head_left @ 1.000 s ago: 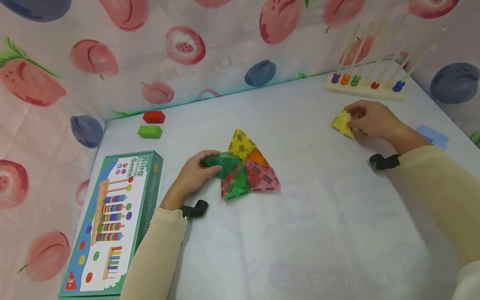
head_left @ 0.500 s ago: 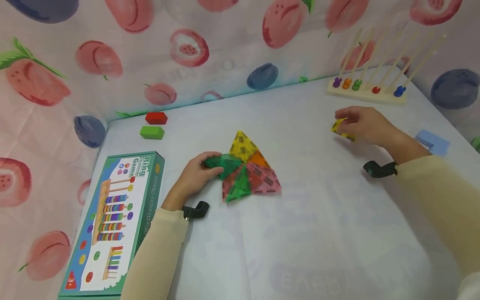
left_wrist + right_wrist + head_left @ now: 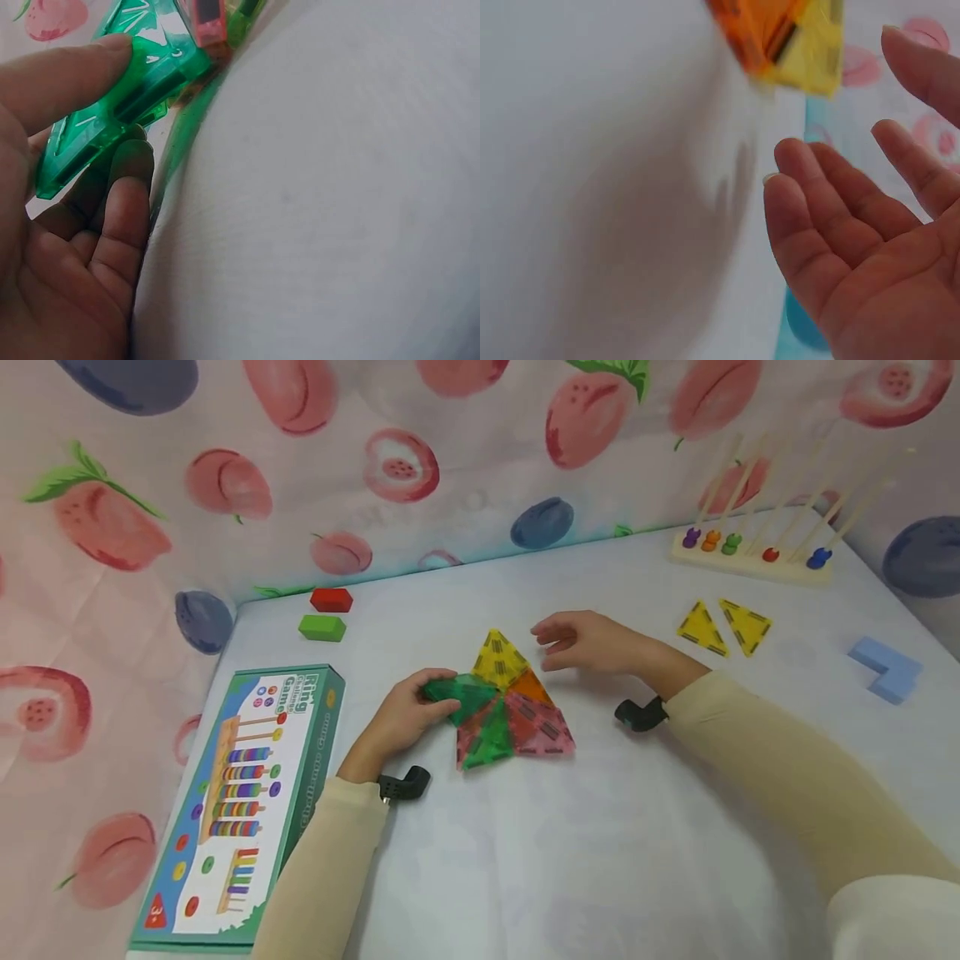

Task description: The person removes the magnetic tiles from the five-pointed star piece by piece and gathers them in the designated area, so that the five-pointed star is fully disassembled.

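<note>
A shape of joined translucent magnetic tiles [image 3: 543, 725] in green, yellow, orange and pink lies mid-table. At its left side my left hand [image 3: 408, 712] pinches a green magnetic tile [image 3: 467, 693]; the left wrist view shows my thumb on top of the green tile [image 3: 150, 67] and fingers beneath. My right hand [image 3: 588, 643] holds nothing and hovers just right of the yellow tile [image 3: 498, 658], fingers apart. In the right wrist view the open fingers [image 3: 821, 202] face the orange tile [image 3: 761, 26]. Two yellow triangle tiles [image 3: 702, 629] lie side by side farther right.
A Ring Challenge Game box [image 3: 247, 793] lies at the left. Behind it are a red block [image 3: 332, 600] and a green block [image 3: 322, 627]. A wooden peg stand [image 3: 750, 564] with coloured rings stands at back right, a blue L-shaped piece [image 3: 887, 668] near the right edge.
My right hand has let go of the yellow triangle tile and moved left to the joined tiles. Two yellow triangles now lie apart on the table. The left hand keeps its grip.
</note>
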### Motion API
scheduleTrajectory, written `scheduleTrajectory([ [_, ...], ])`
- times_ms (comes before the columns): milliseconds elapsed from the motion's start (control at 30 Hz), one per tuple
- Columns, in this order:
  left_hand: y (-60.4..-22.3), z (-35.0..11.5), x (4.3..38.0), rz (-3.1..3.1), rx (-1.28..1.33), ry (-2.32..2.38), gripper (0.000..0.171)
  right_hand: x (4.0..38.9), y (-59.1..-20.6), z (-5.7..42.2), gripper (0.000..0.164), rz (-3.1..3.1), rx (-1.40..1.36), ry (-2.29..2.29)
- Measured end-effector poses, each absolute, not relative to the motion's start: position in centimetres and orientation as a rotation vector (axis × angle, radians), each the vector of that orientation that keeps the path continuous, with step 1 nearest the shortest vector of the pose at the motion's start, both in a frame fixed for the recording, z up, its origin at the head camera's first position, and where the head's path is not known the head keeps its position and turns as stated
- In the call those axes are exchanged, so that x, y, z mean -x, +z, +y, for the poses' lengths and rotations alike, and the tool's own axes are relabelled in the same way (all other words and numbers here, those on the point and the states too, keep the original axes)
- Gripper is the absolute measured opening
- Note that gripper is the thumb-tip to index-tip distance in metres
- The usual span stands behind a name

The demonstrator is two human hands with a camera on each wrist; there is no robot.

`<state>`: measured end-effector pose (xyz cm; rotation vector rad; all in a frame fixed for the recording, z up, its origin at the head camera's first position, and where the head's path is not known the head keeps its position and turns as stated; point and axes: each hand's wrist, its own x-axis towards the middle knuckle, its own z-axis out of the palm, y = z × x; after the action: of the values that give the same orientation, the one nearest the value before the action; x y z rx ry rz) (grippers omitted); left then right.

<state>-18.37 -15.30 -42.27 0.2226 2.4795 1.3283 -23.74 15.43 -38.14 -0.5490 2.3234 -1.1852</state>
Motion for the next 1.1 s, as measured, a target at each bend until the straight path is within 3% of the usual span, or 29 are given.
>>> scheduleTrajectory([
  [433, -41.9, -15.5, 18.4, 2.498, -0.241, 1.316, 0.045, 26.5, -39.4, 10.5, 0.048, 2.173, 0.509, -1.229],
  [1100, -42.1, -15.5, 18.5, 2.5, -0.266, 1.315, 0.044, 27.1, -40.0, 10.8, 0.04, 1.978, 0.366, -1.463],
])
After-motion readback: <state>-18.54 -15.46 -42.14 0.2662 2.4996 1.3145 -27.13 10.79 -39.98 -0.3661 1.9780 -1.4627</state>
